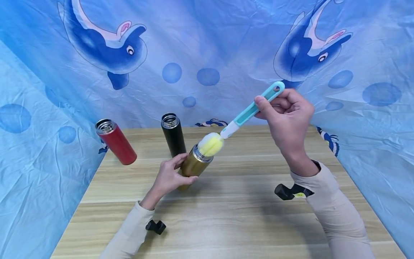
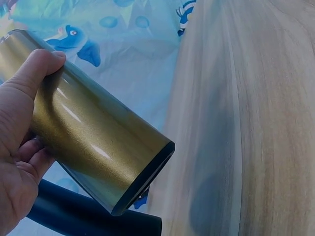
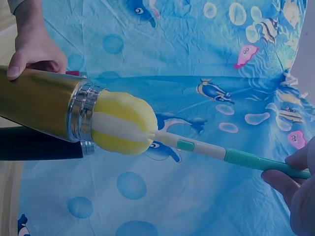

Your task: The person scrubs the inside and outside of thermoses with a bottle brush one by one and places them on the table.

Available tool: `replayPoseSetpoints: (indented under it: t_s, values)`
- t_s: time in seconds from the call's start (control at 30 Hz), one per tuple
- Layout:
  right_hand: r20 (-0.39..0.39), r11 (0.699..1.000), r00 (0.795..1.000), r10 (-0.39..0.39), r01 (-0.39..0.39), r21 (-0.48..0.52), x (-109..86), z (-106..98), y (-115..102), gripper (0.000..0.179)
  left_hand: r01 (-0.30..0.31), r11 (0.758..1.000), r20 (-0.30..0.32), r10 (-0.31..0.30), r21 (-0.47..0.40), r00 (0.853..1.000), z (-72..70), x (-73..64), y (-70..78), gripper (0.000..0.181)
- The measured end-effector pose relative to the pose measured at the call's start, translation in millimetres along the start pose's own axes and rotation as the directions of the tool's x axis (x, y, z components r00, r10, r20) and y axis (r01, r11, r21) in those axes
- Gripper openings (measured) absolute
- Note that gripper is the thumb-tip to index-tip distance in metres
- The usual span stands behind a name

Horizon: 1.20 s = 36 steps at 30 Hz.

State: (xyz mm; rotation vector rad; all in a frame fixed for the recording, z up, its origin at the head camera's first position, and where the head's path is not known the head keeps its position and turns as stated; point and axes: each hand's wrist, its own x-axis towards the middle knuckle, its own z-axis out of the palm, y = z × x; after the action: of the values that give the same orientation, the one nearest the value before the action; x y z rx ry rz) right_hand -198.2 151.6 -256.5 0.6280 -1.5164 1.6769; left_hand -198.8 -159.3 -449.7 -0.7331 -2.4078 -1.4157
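Note:
A gold vacuum flask [image 1: 195, 163] is tilted above the table, its open steel mouth facing up and to the right. My left hand [image 1: 171, 175] grips its body, thumb on one side and fingers on the other. My right hand [image 1: 289, 118] pinches the teal handle of a bottle brush [image 1: 250, 111]. The brush's yellow-and-white sponge head [image 3: 123, 123] sits at the flask's mouth, partly inside it, with most of the head still showing in the right wrist view. In the left wrist view the flask's dark-rimmed base [image 2: 147, 179] points down toward the table.
A black flask [image 1: 174, 136] without a lid stands just behind the gold one. Farther left stands a lidless red flask [image 1: 118, 142]. The wood-grain table [image 1: 226, 216] is bordered by blue dolphin-print curtains [image 1: 239, 54] at the back and sides.

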Motion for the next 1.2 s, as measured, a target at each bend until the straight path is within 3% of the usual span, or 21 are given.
replayPoseSetpoints:
  t_s: [0.17,0.73,1.2]
  values:
    - [-0.006,1.000,1.000,-0.006,0.006,-0.008,0.4,-1.7,0.0,0.012,-0.004,1.000,0.004,0.004,0.000,1.000,-1.5,0.5,-0.5,0.071]
    - [0.100,0.997,0.993,-0.065,0.060,0.055,3.2,-7.1,3.2,0.012,0.017,1.000,0.040,-0.018,0.015,0.999,-5.4,0.0,-2.1,0.070]
    - [0.004,0.998,0.999,-0.031,0.031,0.053,2.3,-9.3,2.8,0.011,0.005,1.000,0.020,-0.006,0.013,1.000,-7.4,-0.1,-3.8,0.072]
